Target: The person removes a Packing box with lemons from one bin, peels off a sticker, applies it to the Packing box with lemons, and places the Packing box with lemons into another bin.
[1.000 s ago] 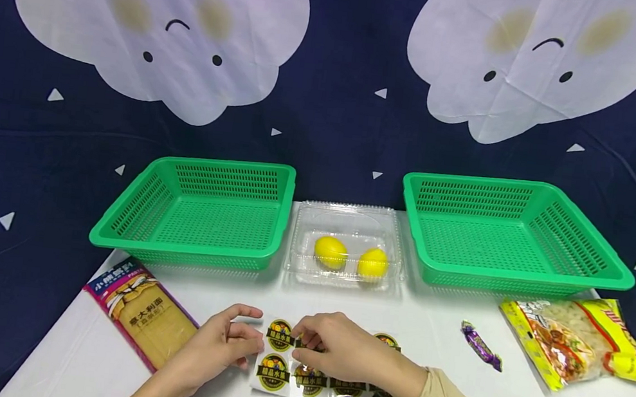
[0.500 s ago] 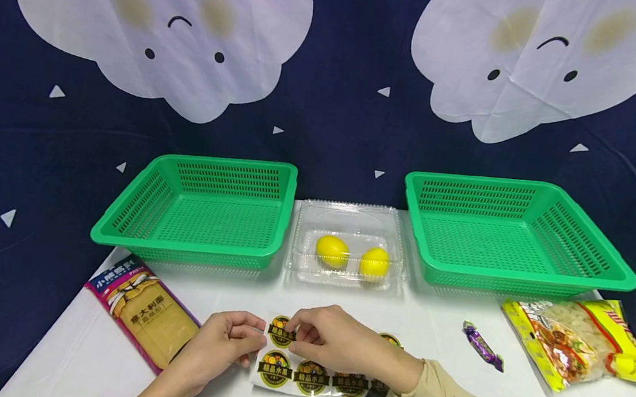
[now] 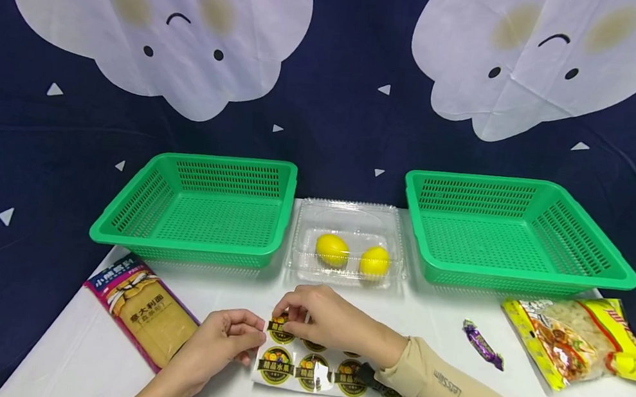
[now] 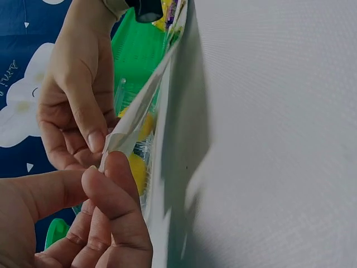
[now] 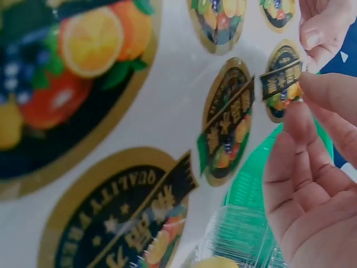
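A white sheet of round fruit stickers (image 3: 291,384), printed in black and gold, lies before me, its near edge seen edge-on and tilted up in the left wrist view. My left hand (image 3: 215,343) pinches the sheet's left edge between thumb and forefinger. My right hand (image 3: 334,317) reaches across the sheet, thumb and forefinger pinching at the top-left sticker (image 3: 281,330). In the right wrist view, those fingertips meet right at that sticker's edge (image 5: 281,84). Part of the upper row is hidden beneath the right hand.
Two green baskets (image 3: 190,253) (image 3: 519,278) stand at the back. Between them sits a clear plastic box (image 3: 305,268) with two lemons (image 3: 332,250). A pasta packet (image 3: 150,320) lies left; a purple-wrapped candy (image 3: 483,345) and a yellow food bag (image 3: 576,342) lie right.
My right hand has shifted left and slightly away from me, over the top-left sticker, uncovering more of the lower row. My left hand has stayed at the sheet's left edge.
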`<state>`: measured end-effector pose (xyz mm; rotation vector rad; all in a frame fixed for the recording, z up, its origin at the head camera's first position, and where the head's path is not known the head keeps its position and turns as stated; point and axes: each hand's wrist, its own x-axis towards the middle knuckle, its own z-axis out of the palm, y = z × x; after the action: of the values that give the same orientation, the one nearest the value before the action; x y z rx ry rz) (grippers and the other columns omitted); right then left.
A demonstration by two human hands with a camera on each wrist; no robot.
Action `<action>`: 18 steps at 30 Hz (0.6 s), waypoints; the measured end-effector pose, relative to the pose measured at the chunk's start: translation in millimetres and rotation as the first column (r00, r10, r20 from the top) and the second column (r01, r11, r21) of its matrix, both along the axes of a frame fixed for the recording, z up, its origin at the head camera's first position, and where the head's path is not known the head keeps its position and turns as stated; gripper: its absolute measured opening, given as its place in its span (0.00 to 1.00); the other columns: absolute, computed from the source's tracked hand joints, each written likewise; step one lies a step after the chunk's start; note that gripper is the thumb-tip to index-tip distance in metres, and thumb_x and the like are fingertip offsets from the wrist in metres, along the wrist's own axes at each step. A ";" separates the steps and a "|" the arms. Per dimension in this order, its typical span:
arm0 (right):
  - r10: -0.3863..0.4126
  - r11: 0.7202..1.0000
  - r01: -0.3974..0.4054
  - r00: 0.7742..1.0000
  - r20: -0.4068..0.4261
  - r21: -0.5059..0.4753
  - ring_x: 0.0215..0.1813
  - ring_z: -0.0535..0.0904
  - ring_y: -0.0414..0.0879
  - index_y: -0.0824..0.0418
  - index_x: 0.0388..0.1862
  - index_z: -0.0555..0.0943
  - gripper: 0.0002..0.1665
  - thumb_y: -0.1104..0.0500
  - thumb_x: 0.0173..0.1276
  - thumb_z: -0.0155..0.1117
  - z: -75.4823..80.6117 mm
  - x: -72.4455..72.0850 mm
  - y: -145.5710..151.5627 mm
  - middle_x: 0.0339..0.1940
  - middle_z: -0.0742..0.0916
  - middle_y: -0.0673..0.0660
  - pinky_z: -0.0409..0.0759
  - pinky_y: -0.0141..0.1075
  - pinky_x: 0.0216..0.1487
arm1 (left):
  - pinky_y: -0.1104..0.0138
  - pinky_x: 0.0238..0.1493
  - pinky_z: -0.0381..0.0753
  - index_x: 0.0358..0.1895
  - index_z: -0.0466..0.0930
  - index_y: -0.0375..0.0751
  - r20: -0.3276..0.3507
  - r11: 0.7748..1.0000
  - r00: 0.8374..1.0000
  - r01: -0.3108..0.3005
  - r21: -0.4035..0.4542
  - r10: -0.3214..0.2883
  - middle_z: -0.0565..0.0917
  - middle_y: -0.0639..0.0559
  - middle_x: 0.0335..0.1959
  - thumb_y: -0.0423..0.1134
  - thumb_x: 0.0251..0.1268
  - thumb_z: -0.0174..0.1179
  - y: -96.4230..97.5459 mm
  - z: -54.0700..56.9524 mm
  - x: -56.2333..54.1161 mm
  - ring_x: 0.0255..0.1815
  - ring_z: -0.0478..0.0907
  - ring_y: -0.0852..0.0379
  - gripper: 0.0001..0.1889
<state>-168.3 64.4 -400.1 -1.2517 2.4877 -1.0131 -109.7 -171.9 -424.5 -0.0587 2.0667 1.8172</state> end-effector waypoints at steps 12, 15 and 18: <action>0.054 0.998 -0.054 0.998 -0.022 -0.022 0.36 0.75 0.27 0.51 0.50 0.91 0.08 0.59 0.75 0.73 -1.7 -9.7 -6.6 0.34 0.85 0.45 0.80 0.22 0.40 | 0.71 0.30 0.85 0.46 0.82 0.33 0.014 0.999 1.000 -0.011 0.044 0.010 0.84 0.56 0.33 0.33 0.71 0.69 -0.8 -1.8 -1.3 0.31 0.79 0.61 0.09; 0.060 0.998 -0.061 0.998 -0.032 -0.029 0.36 0.75 0.27 0.51 0.49 0.91 0.07 0.59 0.75 0.73 -2.4 -10.8 -7.0 0.34 0.85 0.45 0.80 0.22 0.39 | 0.71 0.32 0.86 0.46 0.82 0.33 0.020 0.998 1.000 -0.012 0.058 0.010 0.84 0.56 0.33 0.33 0.71 0.69 -1.0 -2.1 -1.5 0.30 0.80 0.61 0.08; 0.065 0.997 -0.067 0.997 -0.045 -0.036 0.36 0.75 0.27 0.51 0.48 0.91 0.06 0.59 0.75 0.73 -3.3 -12.0 -7.6 0.34 0.84 0.45 0.81 0.24 0.39 | 0.71 0.33 0.87 0.47 0.82 0.32 0.024 0.997 1.000 -0.009 0.070 0.007 0.85 0.55 0.33 0.33 0.71 0.68 -1.2 -2.5 -1.6 0.28 0.81 0.61 0.08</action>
<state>-180.3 56.8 -403.4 -1.3723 2.4523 -1.0315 -111.3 -173.2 -427.0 -0.0692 1.9873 1.8836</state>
